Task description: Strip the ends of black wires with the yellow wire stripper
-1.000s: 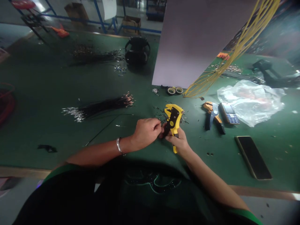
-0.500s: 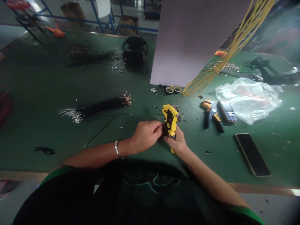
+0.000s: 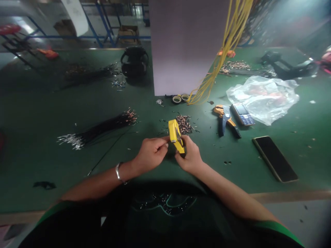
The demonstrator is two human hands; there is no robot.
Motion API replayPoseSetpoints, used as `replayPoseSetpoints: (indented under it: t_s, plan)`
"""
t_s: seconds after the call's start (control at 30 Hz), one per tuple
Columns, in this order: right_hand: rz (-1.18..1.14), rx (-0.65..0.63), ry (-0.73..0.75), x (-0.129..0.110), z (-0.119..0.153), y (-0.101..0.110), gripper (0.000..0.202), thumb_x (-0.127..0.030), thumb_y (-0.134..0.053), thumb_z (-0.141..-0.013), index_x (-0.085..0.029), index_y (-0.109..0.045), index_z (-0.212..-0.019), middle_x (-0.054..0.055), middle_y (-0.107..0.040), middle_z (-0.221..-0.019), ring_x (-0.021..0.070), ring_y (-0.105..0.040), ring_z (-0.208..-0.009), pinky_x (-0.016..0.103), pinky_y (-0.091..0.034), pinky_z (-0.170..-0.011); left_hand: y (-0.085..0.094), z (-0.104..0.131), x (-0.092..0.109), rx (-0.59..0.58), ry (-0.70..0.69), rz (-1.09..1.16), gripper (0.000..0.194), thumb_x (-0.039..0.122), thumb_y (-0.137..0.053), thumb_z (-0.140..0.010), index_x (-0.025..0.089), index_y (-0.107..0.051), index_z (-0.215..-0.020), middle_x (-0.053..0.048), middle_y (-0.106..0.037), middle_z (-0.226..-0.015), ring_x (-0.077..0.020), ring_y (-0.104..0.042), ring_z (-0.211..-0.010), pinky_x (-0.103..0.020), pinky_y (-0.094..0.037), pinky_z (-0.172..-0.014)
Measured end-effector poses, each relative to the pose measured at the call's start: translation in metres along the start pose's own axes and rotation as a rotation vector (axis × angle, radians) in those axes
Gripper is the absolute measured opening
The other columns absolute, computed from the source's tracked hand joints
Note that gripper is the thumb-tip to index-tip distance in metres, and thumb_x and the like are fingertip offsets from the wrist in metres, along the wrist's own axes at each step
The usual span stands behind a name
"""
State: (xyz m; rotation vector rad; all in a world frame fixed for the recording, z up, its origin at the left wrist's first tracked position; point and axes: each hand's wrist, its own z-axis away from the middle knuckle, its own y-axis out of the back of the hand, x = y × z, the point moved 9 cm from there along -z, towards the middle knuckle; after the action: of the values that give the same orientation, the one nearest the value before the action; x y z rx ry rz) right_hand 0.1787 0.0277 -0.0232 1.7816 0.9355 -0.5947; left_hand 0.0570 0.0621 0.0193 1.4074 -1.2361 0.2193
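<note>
My right hand (image 3: 190, 155) is wrapped round the handle of a yellow wire stripper (image 3: 175, 133), which is tilted with its head toward the upper left. My left hand (image 3: 152, 154) is closed in a pinch beside the stripper's head; what its fingers hold is too small or hidden to make out. Just beyond the tool lies a heap of short black cut pieces with copper ends (image 3: 184, 124). To the left rests a bundle of black wires (image 3: 103, 128), bare copper at one end and silvery at the other. One loose black wire (image 3: 107, 151) lies nearer to me.
On the right are a blue-and-orange wire stripper (image 3: 225, 121), a keypad phone (image 3: 242, 114), a smartphone (image 3: 274, 158) and a clear plastic bag (image 3: 269, 98). Behind stand tape rolls (image 3: 177, 100), a pale panel (image 3: 184, 48), yellow wires (image 3: 230, 44) and a black headset-like object (image 3: 134, 63).
The yellow wire stripper has turned, its head now tilting left and showing more of its yellow top. Both hands stay close together around it. The camera view has shifted.
</note>
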Motion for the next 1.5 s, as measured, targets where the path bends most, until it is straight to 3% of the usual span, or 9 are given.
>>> replayPoseSetpoints:
  t_s: [0.1,0.57,0.87,1.1,1.3,1.5]
  plan:
    - [0.056,0.007,0.046,-0.002,0.001,0.0,0.043,-0.014,-0.052,-0.063,-0.021,-0.044,-0.105,0.005,-0.057,-0.084,0.0217,-0.056,-0.072,0.035,-0.047,-0.065,0.002,-0.001,0.002,0.019,-0.031,0.014,0.029,0.007,-0.049,-0.076,0.016,-0.044,-0.05,0.006,-0.042,-0.045,-0.0052,-0.038,-0.042,-0.018,-0.033,-0.044]
    - [0.152,0.024,0.162,-0.014,0.001,0.003,0.039,-0.014,-0.051,-0.066,-0.018,-0.044,-0.103,0.007,-0.056,-0.08,0.0227,-0.056,-0.068,0.034,-0.045,-0.059,0.002,-0.002,-0.002,0.008,-0.002,0.051,0.019,0.014,-0.052,-0.078,0.016,-0.059,-0.06,0.007,-0.046,-0.048,-0.0054,-0.041,-0.045,-0.017,-0.034,-0.044]
    - [0.187,0.029,0.172,-0.014,0.003,0.003,0.039,-0.015,-0.051,-0.067,-0.02,-0.044,-0.105,0.005,-0.055,-0.078,0.0221,-0.055,-0.068,0.033,-0.044,-0.06,0.003,-0.002,-0.001,0.004,0.011,0.059,0.024,0.009,-0.052,-0.076,0.016,-0.052,-0.052,0.006,-0.045,-0.045,-0.0051,-0.041,-0.044,-0.017,-0.033,-0.043]
    - [0.198,0.02,0.169,-0.011,0.004,0.0,0.035,-0.016,-0.051,-0.068,-0.02,-0.043,-0.102,0.005,-0.056,-0.077,0.0213,-0.055,-0.065,0.033,-0.043,-0.058,0.005,-0.002,0.0,0.034,-0.025,0.106,0.016,0.009,-0.054,-0.077,0.018,-0.064,-0.068,0.003,-0.06,-0.06,-0.008,-0.054,-0.056,-0.019,-0.044,-0.054]
    - [0.196,0.021,0.185,-0.014,0.003,-0.001,0.035,-0.015,-0.051,-0.068,-0.018,-0.043,-0.102,0.007,-0.056,-0.078,0.0225,-0.055,-0.066,0.034,-0.044,-0.057,0.003,0.0,-0.007,0.024,0.022,0.063,0.018,0.011,-0.057,-0.075,0.016,-0.06,-0.059,0.004,-0.055,-0.052,-0.0073,-0.049,-0.049,-0.02,-0.04,-0.048]
    - [0.185,0.008,0.177,-0.016,0.004,-0.002,0.037,-0.014,-0.052,-0.067,-0.018,-0.044,-0.103,0.007,-0.055,-0.078,0.0231,-0.055,-0.067,0.034,-0.044,-0.058,0.002,0.0,-0.011,0.012,0.076,0.099,0.014,0.014,-0.059,-0.076,0.016,-0.065,-0.063,0.004,-0.061,-0.053,-0.0075,-0.052,-0.05,-0.019,-0.042,-0.048]
